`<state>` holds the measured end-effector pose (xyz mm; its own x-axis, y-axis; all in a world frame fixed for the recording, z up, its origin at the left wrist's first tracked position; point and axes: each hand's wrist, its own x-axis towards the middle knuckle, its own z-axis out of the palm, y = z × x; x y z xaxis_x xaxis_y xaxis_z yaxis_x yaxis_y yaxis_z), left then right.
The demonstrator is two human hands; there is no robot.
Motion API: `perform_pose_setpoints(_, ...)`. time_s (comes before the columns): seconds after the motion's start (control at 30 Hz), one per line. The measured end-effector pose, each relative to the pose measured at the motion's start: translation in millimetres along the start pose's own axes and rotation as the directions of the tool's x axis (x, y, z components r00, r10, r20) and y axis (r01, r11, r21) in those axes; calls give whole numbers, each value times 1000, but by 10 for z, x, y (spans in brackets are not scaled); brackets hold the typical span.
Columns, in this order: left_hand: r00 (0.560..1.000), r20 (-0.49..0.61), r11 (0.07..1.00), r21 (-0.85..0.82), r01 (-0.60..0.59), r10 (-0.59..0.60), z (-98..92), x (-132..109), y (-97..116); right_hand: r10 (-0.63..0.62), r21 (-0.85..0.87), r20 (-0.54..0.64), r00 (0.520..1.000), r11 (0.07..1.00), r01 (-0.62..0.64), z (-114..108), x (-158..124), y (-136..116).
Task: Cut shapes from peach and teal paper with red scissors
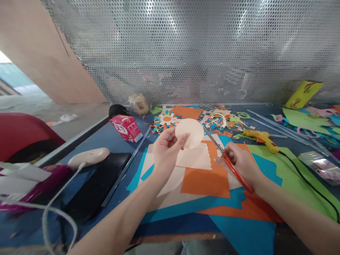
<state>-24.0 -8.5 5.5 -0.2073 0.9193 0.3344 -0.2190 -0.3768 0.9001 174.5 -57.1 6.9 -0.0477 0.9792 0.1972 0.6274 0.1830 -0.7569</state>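
A round cream paper disc (191,130) is pinched between the thumb and fingers of my left hand (169,145), held above the table. My right hand (239,161) grips a pair of scissors (234,169) by the red handles. Their metal blades point up and to the left, the tips close to the disc's right edge; whether they touch it I cannot tell. Beneath both hands lie overlapping sheets: an orange sheet (205,182), a cream sheet (195,157) with a jagged edge and a blue sheet (191,207).
Behind the hands are a paper flower (166,119) and heaped paper scraps (221,120). On the right lie a yellow glue gun (261,139), clear glue sticks (281,127) and green paper (299,177). A pink box (126,128) and a black phone (98,186) sit left. Perforated metal (196,53) stands behind.
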Motion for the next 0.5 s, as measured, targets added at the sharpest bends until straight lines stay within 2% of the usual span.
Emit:
perform_pose_setpoints(0.33,999,10,999,25,43,-43,38,-56,13,-26,16,0,1000,1000,26,23,1,43)
perform_pose_setpoints(0.5,1000,7,999,31,15,-15,15,-44,-16,-44,-8,19,999,999,44,4,5,50)
